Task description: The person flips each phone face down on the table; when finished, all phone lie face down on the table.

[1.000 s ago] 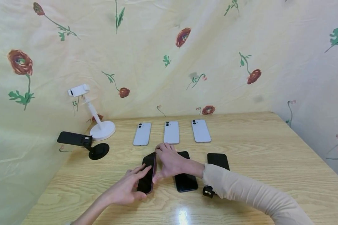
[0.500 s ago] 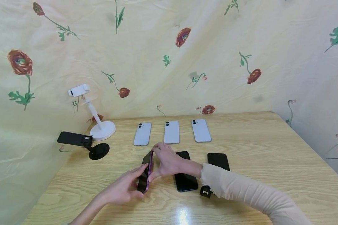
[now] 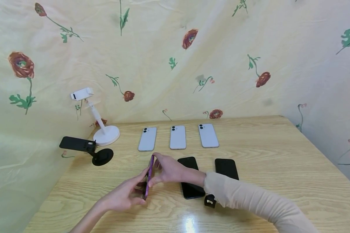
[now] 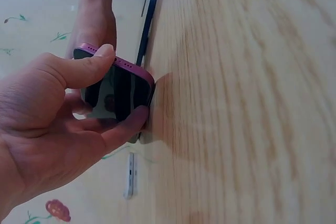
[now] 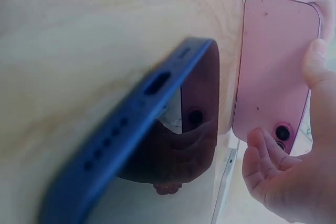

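A pink smartphone [image 5: 275, 61] stands tilted up on one long edge on the wooden table, its dark screen facing left and its back facing right. My left hand [image 3: 119, 195] holds it from the left, the thumb on its bottom edge [image 4: 135, 71] and fingers spread behind the screen. From the other side my right hand [image 3: 170, 168] grips it, thumb on the upper long edge and fingertips at the camera end of the back. Just right of it, under my right forearm, lies a blue-edged smartphone [image 3: 192, 191], screen up.
Another dark-screened phone [image 3: 227, 168] lies farther right, partly behind my sleeve. Along the back are three white phones [image 3: 147, 139], camera side up. A white phone stand [image 3: 107, 135] and a black phone stand [image 3: 102, 157] stand at the left, near the patterned cloth.
The pink phone has gone from leaning, screen showing, to nearly upright on its long edge. Both hands have shifted slightly left with it.
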A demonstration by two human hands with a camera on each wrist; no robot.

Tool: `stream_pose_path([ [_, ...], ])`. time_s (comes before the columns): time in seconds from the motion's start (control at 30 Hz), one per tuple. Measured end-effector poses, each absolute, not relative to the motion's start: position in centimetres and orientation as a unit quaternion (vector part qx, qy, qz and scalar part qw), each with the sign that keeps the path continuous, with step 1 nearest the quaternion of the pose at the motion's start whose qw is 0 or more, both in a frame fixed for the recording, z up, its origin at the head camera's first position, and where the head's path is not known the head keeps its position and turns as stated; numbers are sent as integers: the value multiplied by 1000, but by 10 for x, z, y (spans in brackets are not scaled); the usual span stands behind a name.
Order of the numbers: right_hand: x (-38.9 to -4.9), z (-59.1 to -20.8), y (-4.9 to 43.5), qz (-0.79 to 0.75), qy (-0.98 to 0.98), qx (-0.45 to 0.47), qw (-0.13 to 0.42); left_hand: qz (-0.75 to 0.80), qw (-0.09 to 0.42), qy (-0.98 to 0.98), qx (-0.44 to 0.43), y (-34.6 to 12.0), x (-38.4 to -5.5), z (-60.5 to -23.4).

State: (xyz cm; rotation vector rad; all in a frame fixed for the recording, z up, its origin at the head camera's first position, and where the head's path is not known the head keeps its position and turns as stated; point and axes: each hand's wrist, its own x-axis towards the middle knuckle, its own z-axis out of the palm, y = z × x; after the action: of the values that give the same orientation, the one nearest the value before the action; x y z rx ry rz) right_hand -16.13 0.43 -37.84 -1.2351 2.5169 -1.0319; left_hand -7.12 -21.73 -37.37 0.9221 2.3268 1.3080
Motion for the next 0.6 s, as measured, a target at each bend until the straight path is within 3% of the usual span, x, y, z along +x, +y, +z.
stream_pose_path([
  [0.6,-150,-378,-3,-390,825,-397,103,472,175,806,313,-224,-70,-373],
])
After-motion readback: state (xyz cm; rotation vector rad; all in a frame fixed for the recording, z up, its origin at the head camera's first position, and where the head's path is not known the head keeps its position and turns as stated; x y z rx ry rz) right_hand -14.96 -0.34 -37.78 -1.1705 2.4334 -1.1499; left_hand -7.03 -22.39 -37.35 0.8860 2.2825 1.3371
